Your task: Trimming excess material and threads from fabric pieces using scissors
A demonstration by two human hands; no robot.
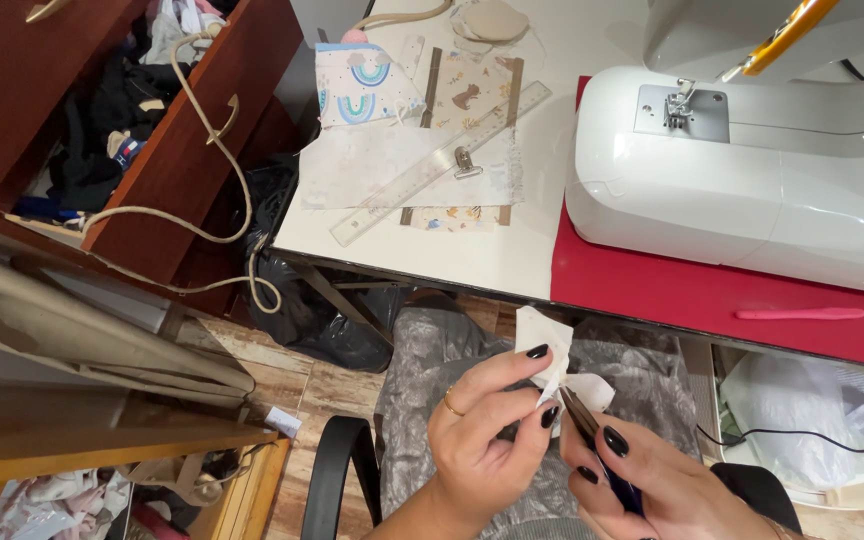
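Head view looks down on a left hand [482,440] pinching a small white fabric piece [552,365] over the lap, below the counter [512,260] edge. Its grip is clenched on the cloth. The right hand [642,480] grasps a dark slim tool [592,435] touching it. Judging by this, trimming is underway; the sewing machine [742,170] sits unused.

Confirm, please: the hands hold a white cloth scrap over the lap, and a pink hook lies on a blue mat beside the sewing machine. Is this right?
Not quite. In the head view the mat is red, not blue. The rest holds: the hands hold the white cloth scrap, and the pink hook lies beside the sewing machine.
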